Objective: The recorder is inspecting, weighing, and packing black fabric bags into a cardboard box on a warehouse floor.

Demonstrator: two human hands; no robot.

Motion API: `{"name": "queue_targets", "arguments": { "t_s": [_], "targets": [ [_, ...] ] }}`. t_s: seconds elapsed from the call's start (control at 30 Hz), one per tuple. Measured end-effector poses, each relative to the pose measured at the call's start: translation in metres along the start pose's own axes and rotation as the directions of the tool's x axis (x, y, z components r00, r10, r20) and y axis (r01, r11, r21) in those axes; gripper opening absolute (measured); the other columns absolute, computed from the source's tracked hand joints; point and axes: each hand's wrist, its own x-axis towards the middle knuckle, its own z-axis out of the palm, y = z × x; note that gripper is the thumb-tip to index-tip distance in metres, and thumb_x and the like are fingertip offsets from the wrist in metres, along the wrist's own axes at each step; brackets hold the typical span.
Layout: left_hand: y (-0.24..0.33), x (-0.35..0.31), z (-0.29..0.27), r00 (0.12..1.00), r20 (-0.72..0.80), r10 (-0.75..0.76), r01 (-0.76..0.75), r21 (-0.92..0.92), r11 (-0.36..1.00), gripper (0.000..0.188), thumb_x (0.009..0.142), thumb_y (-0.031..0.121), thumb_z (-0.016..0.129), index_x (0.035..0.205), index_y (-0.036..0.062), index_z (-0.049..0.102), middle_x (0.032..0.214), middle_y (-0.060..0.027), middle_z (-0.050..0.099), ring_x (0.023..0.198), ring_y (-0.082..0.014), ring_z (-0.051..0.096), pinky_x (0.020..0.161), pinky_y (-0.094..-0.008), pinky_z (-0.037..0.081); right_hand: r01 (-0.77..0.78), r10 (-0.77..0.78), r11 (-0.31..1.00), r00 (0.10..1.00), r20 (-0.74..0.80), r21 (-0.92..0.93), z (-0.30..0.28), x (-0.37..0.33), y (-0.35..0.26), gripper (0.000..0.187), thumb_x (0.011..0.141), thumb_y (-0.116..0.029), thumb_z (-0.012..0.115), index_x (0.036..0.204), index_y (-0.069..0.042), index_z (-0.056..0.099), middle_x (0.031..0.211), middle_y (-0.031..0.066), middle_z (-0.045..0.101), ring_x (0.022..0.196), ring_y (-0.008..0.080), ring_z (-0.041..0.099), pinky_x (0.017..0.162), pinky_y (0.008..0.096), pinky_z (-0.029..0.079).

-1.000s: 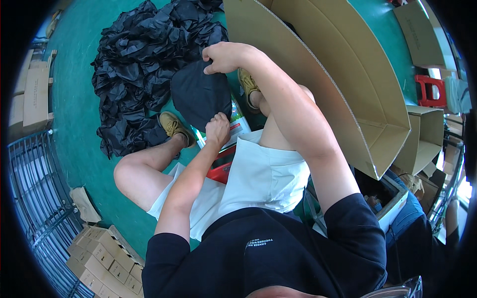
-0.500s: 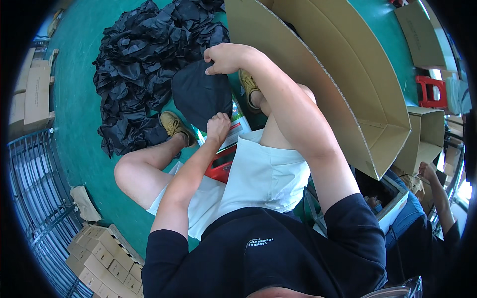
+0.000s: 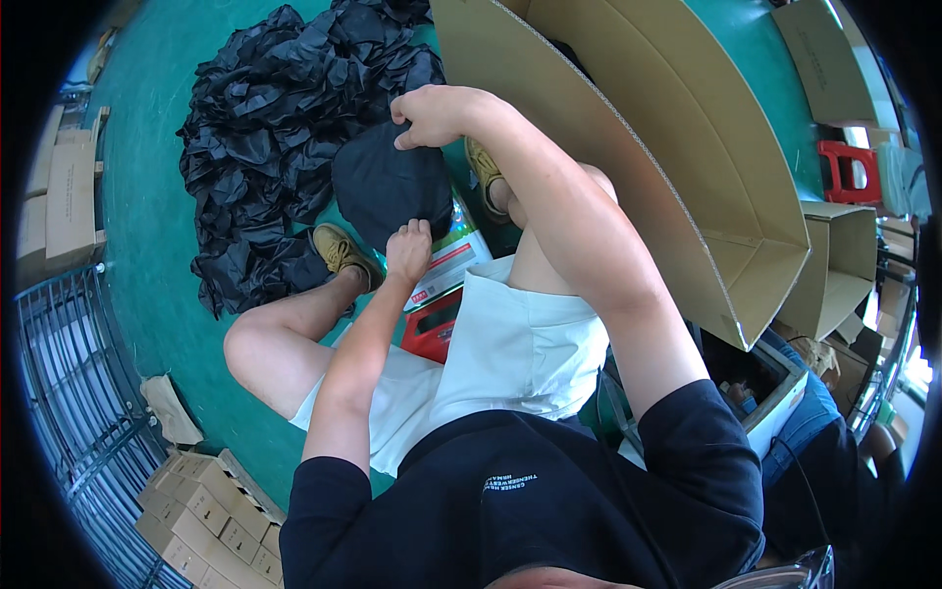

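Observation:
A rounded piece of black fabric (image 3: pixel 388 187) is spread in front of me over a colourful printed package (image 3: pixel 453 257). My left hand (image 3: pixel 408 251) is closed on the fabric's near edge, its fingers curled. At the far edge, my right hand (image 3: pixel 432 116) is over the cloth, with thumb and forefinger apart; its other fingers are hidden. Under the package, between my legs, a red plastic stool (image 3: pixel 430 329) shows in part. A large heap of crumpled black fabric pieces (image 3: pixel 275 147) lies on the floor just beyond and to the left.
A big open cardboard box (image 3: pixel 628 147) stands close on my right, beside my arm. Further right are a smaller carton (image 3: pixel 834 265), a red stool (image 3: pixel 849 172) and a seated person (image 3: pixel 824 471). Stacked cartons (image 3: pixel 211 520) and a metal rack (image 3: pixel 78 373) stand at left.
Both hands keep their places at the fabric's edges, with the left slightly nearer the far side. More of the printed package shows. The person at right has lowered a raised arm.

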Motion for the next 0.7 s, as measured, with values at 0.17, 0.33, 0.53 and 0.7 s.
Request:
{"name": "queue_targets", "arguments": {
  "t_s": [0.17, 0.33, 0.53, 0.7],
  "targets": [
    [-0.002, 0.004, -0.001, 0.996, 0.028, -0.081, 0.082, -0.058, 0.995, 0.013, 0.078, 0.009, 0.058, 0.090, 0.0035, 0.061, 0.091, -0.0152, 0.067, 0.082, -0.0294, 0.069, 0.072, -0.0388, 0.058, 0.008, -0.007, 1.000, 1.000, -0.010, 0.014, 0.000, -0.001, -0.004, 0.047, 0.088, -0.035, 0.069, 0.122, -0.003, 0.066, 0.119, 0.0182, 0.067, 0.113, 0.0340, 0.063, 0.096, 0.0428, 0.050],
    [-0.004, 0.008, -0.011, 0.986, 0.142, -0.091, 0.111, -0.137, 0.984, 0.020, 0.074, 0.012, 0.063, 0.092, 0.0023, 0.063, 0.096, -0.0173, 0.069, 0.087, -0.0325, 0.070, 0.075, -0.0416, 0.057, 0.018, -0.016, 0.999, 0.998, 0.057, -0.029, -0.001, 0.002, -0.004, 0.053, 0.088, -0.038, 0.068, 0.129, -0.005, 0.058, 0.118, 0.0194, 0.067, 0.112, 0.0347, 0.063, 0.095, 0.0428, 0.049],
    [0.008, -0.012, -0.014, 0.981, 0.189, -0.040, 0.077, -0.194, 0.978, 0.021, 0.071, 0.011, 0.065, 0.090, 0.0023, 0.062, 0.094, -0.0176, 0.068, 0.087, -0.0332, 0.069, 0.075, -0.0421, 0.058, 0.028, -0.025, 0.999, 0.997, 0.072, -0.040, 0.000, 0.004, -0.005, 0.052, 0.088, -0.037, 0.068, 0.128, -0.005, 0.058, 0.118, 0.0197, 0.067, 0.112, 0.0347, 0.063, 0.096, 0.0431, 0.049],
    [0.017, -0.017, -0.002, 0.987, 0.144, -0.069, 0.091, -0.154, 0.984, 0.022, 0.070, 0.012, 0.066, 0.090, 0.0033, 0.061, 0.089, -0.0161, 0.067, 0.084, -0.0333, 0.069, 0.072, -0.0420, 0.058, 0.031, -0.028, 0.999, 0.997, 0.075, -0.040, 0.001, 0.005, -0.004, 0.052, 0.088, -0.037, 0.068, 0.128, -0.005, 0.058, 0.118, 0.0199, 0.066, 0.113, 0.0351, 0.062, 0.096, 0.0432, 0.048]
  ]
}}
